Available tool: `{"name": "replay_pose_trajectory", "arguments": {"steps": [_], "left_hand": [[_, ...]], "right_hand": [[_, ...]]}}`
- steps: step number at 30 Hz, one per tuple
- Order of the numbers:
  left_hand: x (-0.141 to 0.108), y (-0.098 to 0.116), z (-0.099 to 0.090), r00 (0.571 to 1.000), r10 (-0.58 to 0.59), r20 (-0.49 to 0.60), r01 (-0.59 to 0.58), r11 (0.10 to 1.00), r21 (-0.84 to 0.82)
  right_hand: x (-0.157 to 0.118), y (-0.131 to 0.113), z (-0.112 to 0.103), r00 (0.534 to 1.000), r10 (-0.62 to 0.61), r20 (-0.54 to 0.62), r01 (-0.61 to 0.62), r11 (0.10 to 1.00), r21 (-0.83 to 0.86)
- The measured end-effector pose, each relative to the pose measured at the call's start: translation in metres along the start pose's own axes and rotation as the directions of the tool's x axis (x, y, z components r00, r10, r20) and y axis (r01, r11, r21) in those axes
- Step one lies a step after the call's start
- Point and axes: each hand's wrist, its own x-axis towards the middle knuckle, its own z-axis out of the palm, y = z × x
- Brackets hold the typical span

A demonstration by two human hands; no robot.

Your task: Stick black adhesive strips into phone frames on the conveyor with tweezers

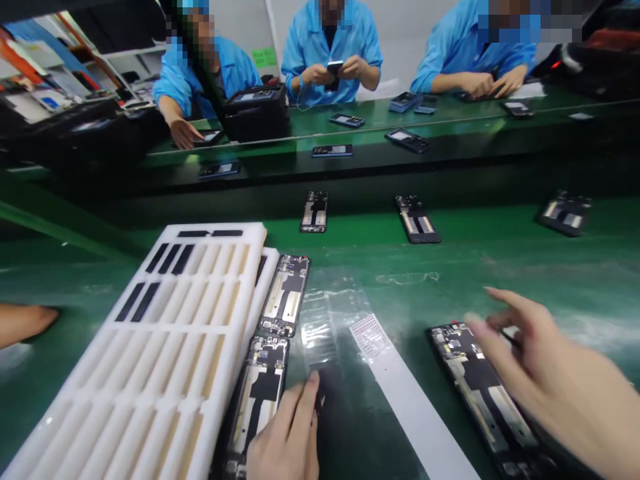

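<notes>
Low in the view, my left hand (287,433) has its fingers together over the lower edge of an opened phone (263,393); a small dark thing shows at its fingertips, too unclear to name. Another opened phone (286,293) lies just beyond, beside the white foam tray (173,333). On the right, my right hand (555,373) is over the edge of a third opened phone (483,393), fingers curved and apart, with a small dark item partly visible by them. Between the hands lies a white strip (415,407) with small dots at its far end.
Three more opened phones (314,212) lie along the green bench (360,233). Behind it, a raised shelf (280,163) carries several phones. Three people in blue (333,40) work opposite. Another person's hand (30,323) is at the left edge. Clear film (325,313) lies near the strip.
</notes>
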Motion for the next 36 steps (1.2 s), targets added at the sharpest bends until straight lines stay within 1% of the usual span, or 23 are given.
{"name": "replay_pose_trajectory", "arguments": {"steps": [1, 2, 3, 4, 5, 7, 8, 9, 10, 11, 14, 16, 19, 20, 22, 24, 30, 33, 34, 35, 36], "left_hand": [[-0.003, 0.000, -0.001, 1.000, 0.007, 0.025, -0.007, 1.000, 0.022], [-0.005, 0.000, -0.002, 0.999, 0.016, 0.051, -0.019, 0.999, 0.049], [-0.007, 0.001, -0.002, 0.997, 0.028, 0.075, -0.033, 0.996, 0.077], [-0.008, 0.003, -0.003, 0.994, 0.039, 0.098, -0.050, 0.993, 0.106], [-0.009, 0.004, -0.003, 0.992, 0.048, 0.119, -0.064, 0.989, 0.132], [-0.009, 0.009, -0.002, 0.986, 0.051, 0.161, -0.079, 0.981, 0.175], [-0.009, 0.011, -0.001, 0.982, 0.047, 0.182, -0.082, 0.978, 0.190], [-0.008, 0.013, -0.001, 0.979, 0.041, 0.201, -0.082, 0.977, 0.199], [-0.007, 0.016, -0.001, 0.975, 0.039, 0.218, -0.084, 0.975, 0.203], [-0.005, 0.018, -0.001, 0.972, 0.037, 0.233, -0.086, 0.975, 0.204], [0.001, 0.022, -0.002, 0.962, 0.029, 0.273, -0.090, 0.972, 0.215], [0.006, 0.022, -0.004, 0.952, 0.027, 0.303, -0.102, 0.967, 0.234], [0.010, 0.021, -0.004, 0.938, 0.044, 0.343, -0.136, 0.959, 0.249], [0.011, 0.020, -0.004, 0.934, 0.052, 0.353, -0.147, 0.958, 0.248], [0.013, 0.019, -0.004, 0.931, 0.066, 0.359, -0.161, 0.958, 0.239], [0.015, 0.019, -0.004, 0.929, 0.083, 0.360, -0.172, 0.959, 0.225], [0.019, 0.017, -0.006, 0.930, 0.107, 0.352, -0.181, 0.966, 0.186], [0.019, 0.016, -0.004, 0.932, 0.091, 0.352, -0.160, 0.972, 0.172], [0.019, 0.017, -0.004, 0.938, 0.074, 0.337, -0.134, 0.979, 0.156], [0.020, 0.018, -0.004, 0.952, 0.041, 0.304, -0.079, 0.990, 0.113], [0.021, 0.020, -0.006, 0.966, -0.005, 0.259, 0.001, 1.000, 0.016]], "right_hand": [[0.010, -0.009, 0.002, 1.000, -0.017, 0.000, 0.016, 0.994, 0.107], [0.019, -0.018, 0.007, 0.999, -0.036, 0.006, 0.033, 0.968, 0.248], [0.026, -0.026, 0.017, 0.998, -0.047, 0.034, 0.029, 0.915, 0.403], [0.031, -0.033, 0.029, 0.995, -0.043, 0.089, -0.012, 0.840, 0.542], [0.034, -0.039, 0.044, 0.985, -0.023, 0.172, -0.094, 0.762, 0.640], [0.033, -0.044, 0.071, 0.928, 0.028, 0.370, -0.305, 0.625, 0.719], [0.030, -0.045, 0.082, 0.894, 0.036, 0.447, -0.382, 0.582, 0.717], [0.025, -0.043, 0.091, 0.869, 0.025, 0.493, -0.418, 0.569, 0.708], [0.019, -0.042, 0.096, 0.865, 0.006, 0.502, -0.413, 0.577, 0.705], [0.013, -0.040, 0.099, 0.869, -0.015, 0.494, -0.387, 0.599, 0.701], [-0.001, -0.040, 0.098, 0.879, -0.074, 0.472, -0.295, 0.694, 0.657], [-0.007, -0.042, 0.097, 0.885, -0.129, 0.448, -0.206, 0.753, 0.625], [-0.011, -0.047, 0.097, 0.911, -0.222, 0.348, -0.022, 0.816, 0.578], [-0.012, -0.049, 0.097, 0.918, -0.250, 0.309, 0.033, 0.822, 0.569], [-0.013, -0.049, 0.097, 0.924, -0.284, 0.256, 0.096, 0.820, 0.565], [-0.015, -0.049, 0.097, 0.928, -0.288, 0.235, 0.111, 0.818, 0.565], [-0.016, -0.050, 0.101, 0.941, -0.247, 0.233, 0.082, 0.831, 0.550], [-0.013, -0.056, 0.095, 0.948, -0.229, 0.222, 0.071, 0.829, 0.554], [-0.014, -0.057, 0.089, 0.955, -0.207, 0.214, 0.059, 0.835, 0.548], [-0.016, -0.057, 0.082, 0.966, -0.173, 0.193, 0.044, 0.842, 0.537], [-0.019, -0.056, 0.074, 0.976, -0.132, 0.173, 0.022, 0.850, 0.527]]}}
